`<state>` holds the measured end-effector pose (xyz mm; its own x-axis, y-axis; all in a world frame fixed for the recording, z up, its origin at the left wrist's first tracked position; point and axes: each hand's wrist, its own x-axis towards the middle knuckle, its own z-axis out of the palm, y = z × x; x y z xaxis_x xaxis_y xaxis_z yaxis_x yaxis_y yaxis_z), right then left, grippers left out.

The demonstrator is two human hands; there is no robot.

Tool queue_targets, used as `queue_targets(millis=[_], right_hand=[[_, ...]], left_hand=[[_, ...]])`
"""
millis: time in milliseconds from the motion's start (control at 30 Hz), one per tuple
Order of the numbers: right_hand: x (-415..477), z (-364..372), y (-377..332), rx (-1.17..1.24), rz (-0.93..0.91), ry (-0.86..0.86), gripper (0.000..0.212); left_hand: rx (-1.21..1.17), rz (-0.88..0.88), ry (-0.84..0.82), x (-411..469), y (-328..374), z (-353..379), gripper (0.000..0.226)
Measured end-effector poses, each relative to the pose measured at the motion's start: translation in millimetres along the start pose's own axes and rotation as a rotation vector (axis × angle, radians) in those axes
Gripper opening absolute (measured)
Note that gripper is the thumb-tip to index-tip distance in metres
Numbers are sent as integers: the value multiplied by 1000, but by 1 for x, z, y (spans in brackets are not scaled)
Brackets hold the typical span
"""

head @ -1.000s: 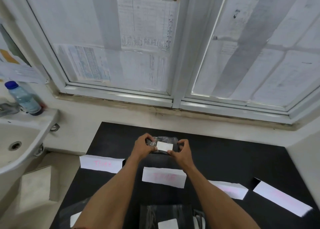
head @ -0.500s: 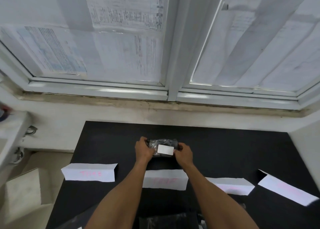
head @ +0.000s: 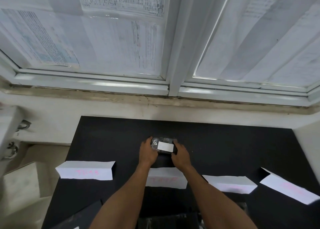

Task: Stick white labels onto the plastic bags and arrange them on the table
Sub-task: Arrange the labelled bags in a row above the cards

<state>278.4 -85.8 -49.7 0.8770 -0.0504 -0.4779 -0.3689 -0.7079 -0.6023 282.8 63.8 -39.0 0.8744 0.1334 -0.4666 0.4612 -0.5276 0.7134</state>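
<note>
Your left hand [head: 148, 151], right hand [head: 180, 155] each grip bag [head: 164, 140] end, label [head: 165, 146] between them; bag likely light, soft, slippery: hold edges.

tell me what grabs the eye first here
The left hand and right hand hold a small plastic bag with a white label at the middle of the black table. Nearer the person runs a row of folded white cards with pink writing; printed sheets cover the window behind.

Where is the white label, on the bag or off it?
On it. The white label lies flat on top of the bag, held between the left hand and right hand.
</note>
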Motion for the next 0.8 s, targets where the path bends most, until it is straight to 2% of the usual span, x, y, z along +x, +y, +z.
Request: queue_targets(millis=[167, 267, 400, 633, 800], right_hand=[[2, -1, -3, -103, 42, -61, 69], [-5, -7, -8, -31, 28, 35, 68], [-26, -17, -6, 24, 21, 114, 60], [-92, -26, 22, 52, -26, 132, 47], [-143, -18, 63, -15, -27, 126, 38]], left_hand=[[47, -4, -39, -1, 0, -4, 47], [28, -54, 56, -6, 2, -9, 50], [-13, -28, 140, -30, -1, -13, 47], [-53, 65, 301, -116, -22, 0, 37], [-83, -45, 315, -182, -58, 28, 47]])
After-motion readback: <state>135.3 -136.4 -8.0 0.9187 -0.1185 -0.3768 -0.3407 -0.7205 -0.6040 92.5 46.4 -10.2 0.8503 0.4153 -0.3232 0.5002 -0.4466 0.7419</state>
